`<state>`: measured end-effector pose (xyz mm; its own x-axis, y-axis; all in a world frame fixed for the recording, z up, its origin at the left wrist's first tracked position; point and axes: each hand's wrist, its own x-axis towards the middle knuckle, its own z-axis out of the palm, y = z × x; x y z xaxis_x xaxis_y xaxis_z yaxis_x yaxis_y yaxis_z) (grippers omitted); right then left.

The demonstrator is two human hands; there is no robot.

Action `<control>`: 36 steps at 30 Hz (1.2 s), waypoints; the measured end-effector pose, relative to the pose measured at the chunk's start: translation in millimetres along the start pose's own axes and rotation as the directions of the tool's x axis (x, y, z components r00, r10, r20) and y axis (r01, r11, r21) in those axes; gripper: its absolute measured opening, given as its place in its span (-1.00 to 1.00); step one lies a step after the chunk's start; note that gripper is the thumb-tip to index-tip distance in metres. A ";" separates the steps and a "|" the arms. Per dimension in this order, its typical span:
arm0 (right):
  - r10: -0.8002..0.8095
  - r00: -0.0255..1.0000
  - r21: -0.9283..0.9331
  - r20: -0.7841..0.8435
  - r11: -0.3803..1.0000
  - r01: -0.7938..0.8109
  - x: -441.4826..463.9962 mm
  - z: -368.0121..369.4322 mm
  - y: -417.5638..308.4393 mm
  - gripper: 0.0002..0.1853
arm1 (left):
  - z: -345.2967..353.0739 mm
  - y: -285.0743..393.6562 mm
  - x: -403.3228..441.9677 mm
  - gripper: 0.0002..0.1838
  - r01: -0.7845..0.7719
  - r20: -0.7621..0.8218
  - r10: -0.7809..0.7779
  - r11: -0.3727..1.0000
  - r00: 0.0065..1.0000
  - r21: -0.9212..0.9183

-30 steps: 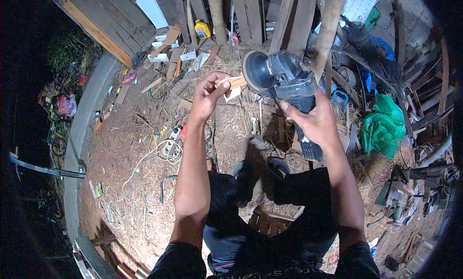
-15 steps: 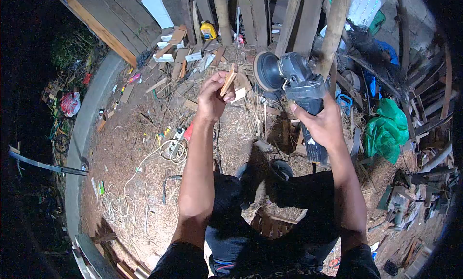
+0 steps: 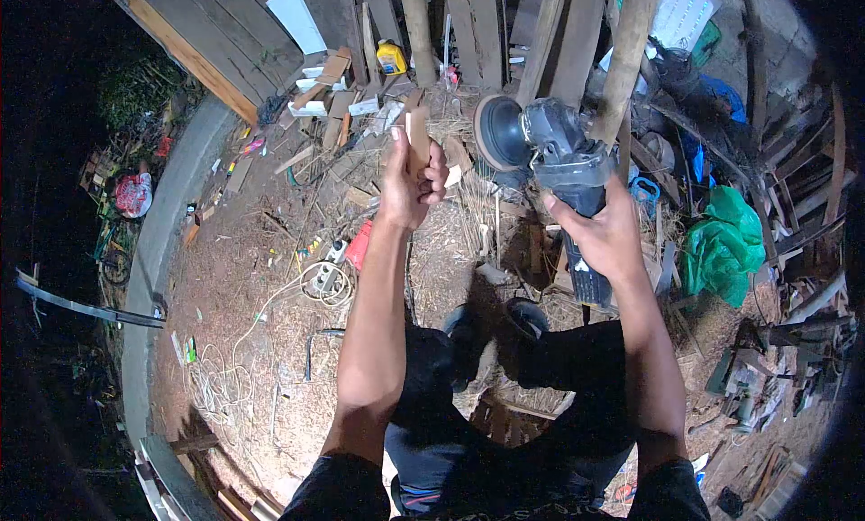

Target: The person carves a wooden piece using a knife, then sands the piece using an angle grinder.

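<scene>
My left hand [image 3: 410,183] grips a small light-brown piece of wood [image 3: 417,142], held up with its broad face toward me. The thumb lies along one side of the piece and the fingers curl at the other. In my right hand [image 3: 602,228] is a dark angle grinder [image 3: 577,169], held by its body. Its round sanding disc [image 3: 501,133] is at the upper left end, facing the wood but apart from it. Whether the disc spins cannot be made out.
A power strip [image 3: 328,261] with a pale coiled cable lies on the sawdust-covered ground. Wood scraps [image 3: 333,102] and a yellow jug [image 3: 390,58] lie near planks leaning at the back. A green plastic bag [image 3: 723,246] is at right. Beyond the left curb [image 3: 144,278] it is dark.
My left hand has turned the piece of wood, so its broad face shows where its narrow edge showed before. The angle grinder and my right hand have barely moved.
</scene>
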<state>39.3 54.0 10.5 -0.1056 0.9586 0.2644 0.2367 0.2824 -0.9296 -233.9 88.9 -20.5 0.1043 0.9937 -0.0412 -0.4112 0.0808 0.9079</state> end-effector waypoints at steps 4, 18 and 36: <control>0.003 1.000 0.007 -0.005 1.000 -0.003 -1.8 1.3 -5.8 -0.49 | 0.3 -1.7 1.4 -0.28 0.027 0.004 -0.027 0.998 1.000 0.054; -0.048 0.997 0.015 0.060 0.999 0.048 -2.7 3.3 2.7 -0.51 | 1.7 -1.7 7.3 -0.26 0.118 -0.212 -0.024 0.890 0.977 0.440; -0.024 0.999 -0.097 -0.034 0.995 0.020 0.4 -0.4 9.6 -0.46 | 6.3 -15.9 12.9 -0.83 -0.144 -0.209 0.125 0.986 0.970 -0.081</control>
<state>41.9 57.1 1.8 -0.0784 0.9523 0.2948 0.3270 0.3039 -0.8948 -220.3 99.9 -32.9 -0.1396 0.9901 -0.0138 -0.4935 -0.0575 0.8678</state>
